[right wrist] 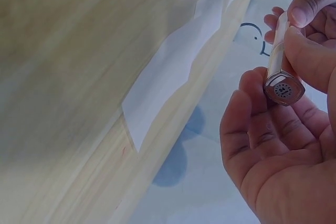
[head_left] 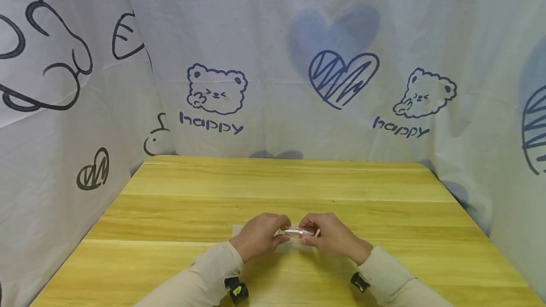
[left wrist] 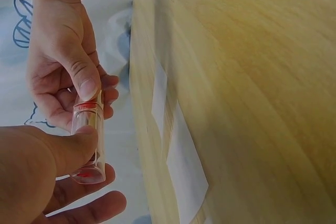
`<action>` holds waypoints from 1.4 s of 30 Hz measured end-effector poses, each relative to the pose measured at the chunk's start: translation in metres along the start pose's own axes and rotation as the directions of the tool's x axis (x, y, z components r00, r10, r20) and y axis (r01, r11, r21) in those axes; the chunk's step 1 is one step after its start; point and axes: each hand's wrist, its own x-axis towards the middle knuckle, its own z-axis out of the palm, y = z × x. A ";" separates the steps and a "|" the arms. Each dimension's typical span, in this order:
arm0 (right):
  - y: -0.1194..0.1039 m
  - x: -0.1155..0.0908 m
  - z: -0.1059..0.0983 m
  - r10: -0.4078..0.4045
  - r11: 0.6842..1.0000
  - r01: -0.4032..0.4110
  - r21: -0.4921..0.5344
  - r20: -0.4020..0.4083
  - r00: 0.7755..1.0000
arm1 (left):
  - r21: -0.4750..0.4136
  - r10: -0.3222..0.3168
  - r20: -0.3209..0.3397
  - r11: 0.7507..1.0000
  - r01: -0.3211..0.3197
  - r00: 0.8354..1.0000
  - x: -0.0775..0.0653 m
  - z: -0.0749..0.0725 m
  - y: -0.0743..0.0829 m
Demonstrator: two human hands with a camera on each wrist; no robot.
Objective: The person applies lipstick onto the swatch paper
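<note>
Between both hands is a slim lipstick tube (head_left: 293, 231), held lengthwise from left to right above the table. My left hand (head_left: 259, 237) pinches one end between thumb and fingers. The other end is gripped by my right hand (head_left: 334, 235), its thumb lying along the side. In the left wrist view the lipstick tube (left wrist: 88, 172) looks clear-walled, with red marks near its end and middle. A round label reading 04 marks the end face of the lipstick tube (right wrist: 283, 91) in the right wrist view. The fingers cover part of its length.
White paper (left wrist: 185, 163) lies flat on the wooden table (head_left: 298, 188) beneath the hands. Printed cloth (head_left: 273, 84) hangs behind the table and along its sides. Each sleeve cuff carries a black wrist device (head_left: 236, 290).
</note>
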 end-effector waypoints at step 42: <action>0.002 0.003 -0.002 0.000 1.000 0.000 -0.017 0.004 1.000 | 0.023 -0.035 0.014 0.999 0.035 0.999 0.002 0.000 -0.006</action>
